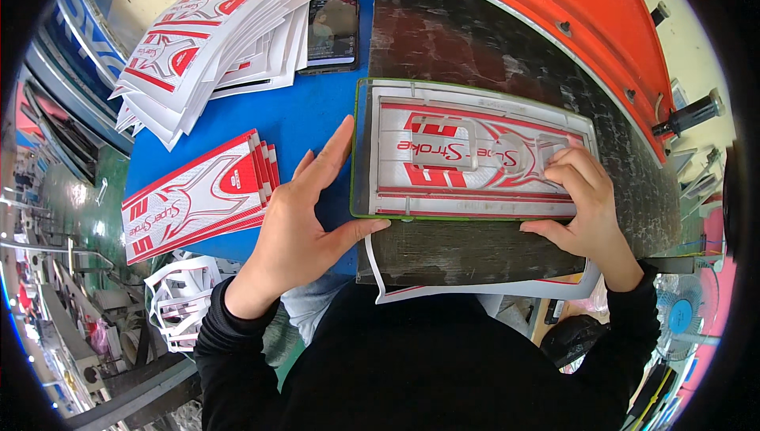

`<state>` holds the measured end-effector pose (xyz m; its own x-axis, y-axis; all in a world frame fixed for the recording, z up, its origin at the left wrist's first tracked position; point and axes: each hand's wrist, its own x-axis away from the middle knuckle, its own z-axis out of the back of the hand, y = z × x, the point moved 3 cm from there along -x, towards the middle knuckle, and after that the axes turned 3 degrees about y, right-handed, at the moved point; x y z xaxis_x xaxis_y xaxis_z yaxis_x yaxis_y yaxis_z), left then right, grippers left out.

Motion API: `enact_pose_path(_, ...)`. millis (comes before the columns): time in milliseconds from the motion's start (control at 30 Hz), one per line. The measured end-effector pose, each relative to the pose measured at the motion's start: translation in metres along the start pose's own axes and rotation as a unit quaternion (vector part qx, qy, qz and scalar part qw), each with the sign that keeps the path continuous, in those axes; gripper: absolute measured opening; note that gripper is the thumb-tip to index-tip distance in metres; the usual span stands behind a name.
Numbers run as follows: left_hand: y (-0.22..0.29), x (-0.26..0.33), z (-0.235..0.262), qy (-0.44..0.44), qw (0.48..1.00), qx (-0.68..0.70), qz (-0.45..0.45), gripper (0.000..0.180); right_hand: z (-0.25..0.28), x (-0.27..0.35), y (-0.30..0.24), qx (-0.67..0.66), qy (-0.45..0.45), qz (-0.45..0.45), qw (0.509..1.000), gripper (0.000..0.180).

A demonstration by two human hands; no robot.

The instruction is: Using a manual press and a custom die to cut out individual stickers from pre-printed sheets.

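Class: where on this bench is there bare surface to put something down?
Bare blue table between the phone, the red-and-white stack and the green-edged tray; dark slab above the tray. Crowded: fanned sheets top left.

Red-and-white printed sheet [475, 160] lies flat in a green-edged template frame [358, 154] on the dark plate [475, 51], long side across in front of me. My right hand [582, 197] presses its right end, fingers bent. My left hand [305, 221] is open, fingertips at the frame's left edge.
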<state>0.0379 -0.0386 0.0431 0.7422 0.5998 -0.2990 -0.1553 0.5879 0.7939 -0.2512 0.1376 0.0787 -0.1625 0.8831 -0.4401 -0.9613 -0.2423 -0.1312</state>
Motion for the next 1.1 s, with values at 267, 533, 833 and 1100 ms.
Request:
enact_pose_path(267,0.012,0.006,0.006,0.006,0.99,-0.113,-0.079,0.104,0.005,0.004,-0.005,0.036,0.049,0.031,0.998,0.065)
enact_pose_path(533,0.009,0.001,0.001,0.017,0.99,0.123,-0.062,0.112,0.005,0.008,-0.001,-0.019,0.042,-0.004,0.999,0.065)
enact_pose_path(833,0.007,0.001,-0.002,-0.02,0.999,-0.014,-0.044,0.091,0.016,0.011,0.008,-0.076,0.043,-0.047,0.995,0.067)
enact_pose_path(1100,0.033,-0.019,0.0,-0.06,0.994,-0.072,-0.064,0.077,0.024,0.031,0.021,-0.204,0.165,-0.128,0.956,0.076)
